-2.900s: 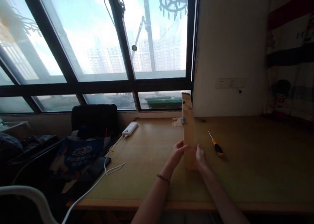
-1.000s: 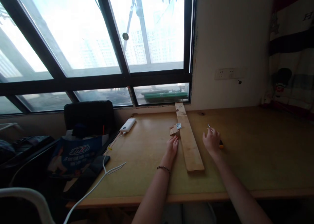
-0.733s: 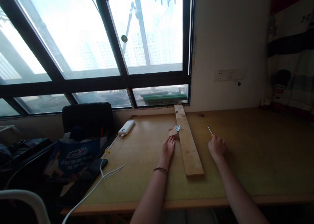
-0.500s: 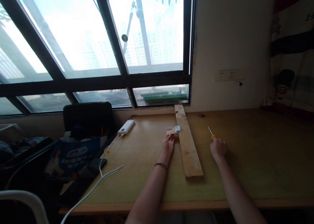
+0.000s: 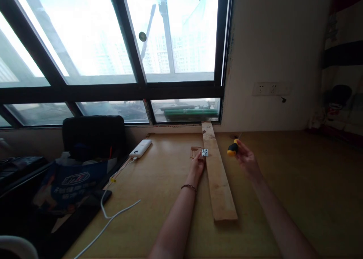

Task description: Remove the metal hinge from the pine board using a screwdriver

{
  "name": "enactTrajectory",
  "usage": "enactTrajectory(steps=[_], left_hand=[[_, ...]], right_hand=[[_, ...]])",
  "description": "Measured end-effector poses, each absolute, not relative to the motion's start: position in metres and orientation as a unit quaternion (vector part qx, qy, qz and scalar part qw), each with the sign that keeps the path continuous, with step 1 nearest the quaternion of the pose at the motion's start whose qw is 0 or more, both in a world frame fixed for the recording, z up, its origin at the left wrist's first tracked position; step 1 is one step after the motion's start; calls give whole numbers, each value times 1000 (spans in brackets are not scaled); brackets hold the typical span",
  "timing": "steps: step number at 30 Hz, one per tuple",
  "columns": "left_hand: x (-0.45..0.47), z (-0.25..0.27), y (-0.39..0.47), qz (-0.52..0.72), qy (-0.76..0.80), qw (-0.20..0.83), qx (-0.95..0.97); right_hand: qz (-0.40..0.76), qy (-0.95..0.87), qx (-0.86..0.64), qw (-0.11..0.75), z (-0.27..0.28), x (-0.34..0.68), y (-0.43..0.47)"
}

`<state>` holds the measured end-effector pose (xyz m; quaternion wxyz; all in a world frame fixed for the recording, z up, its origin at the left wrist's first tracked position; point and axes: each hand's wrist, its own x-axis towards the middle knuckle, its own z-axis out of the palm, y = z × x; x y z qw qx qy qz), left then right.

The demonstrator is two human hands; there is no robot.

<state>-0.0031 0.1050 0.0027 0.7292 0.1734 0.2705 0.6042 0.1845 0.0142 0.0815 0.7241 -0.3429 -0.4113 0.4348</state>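
My left hand (image 5: pixel 197 167) grips the near edge of a small piece of wood (image 5: pixel 195 150), which lies against the left side of a long wooden board (image 5: pixel 219 183). A metal hinge (image 5: pixel 204 152) sits at the join, overlapping both pieces of wood, right by my left fingertips. To the right of the board, my right hand (image 5: pixel 249 161) is raised, closed on a screwdriver (image 5: pixel 233 148) with a yellow and black handle. Its handle end faces left toward the board, and the thin shaft, faint against the wall, tilts up and away.
The wooden table (image 5: pixel 159 198) runs up to the wall and window. A white power bank (image 5: pixel 140 148) with a white cable (image 5: pixel 119 213) lies on the left. Beyond the table's left edge stand a black chair (image 5: pixel 93 134) and a blue bag (image 5: pixel 70 185). A wall socket (image 5: pixel 266 88) is at right.
My right hand has lifted and turned the screwdriver, bringing its handle up and left toward the board. My left fingers have shifted up toward the hinge. The view has moved slightly.
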Motion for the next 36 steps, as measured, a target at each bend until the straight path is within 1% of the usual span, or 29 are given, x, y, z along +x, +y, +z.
enactTrajectory(steps=[2,4,6,8,11,13,21,32,36], left_hand=[[-3,0,107,601,261,736,169],[-2,-3,109,596,260,743,161],[0,-5,110,588,266,748,156],[2,-6,110,579,264,756,154],[4,-5,109,565,255,770,152],[4,-5,109,564,251,772,152],[4,-8,112,558,256,775,151],[5,-7,111,564,267,765,163],[5,-9,111,581,267,751,163]], right_hand=[[433,-420,-302,738,109,171,26],[421,-412,-291,753,131,157,40],[378,-388,-316,779,145,143,54],[327,-387,-361,783,150,133,65],[267,-422,-431,751,145,125,78],[247,-450,-460,724,138,123,83],[253,-501,-510,652,115,122,100],[246,-519,-533,622,100,121,109],[237,-504,-514,652,108,121,104]])
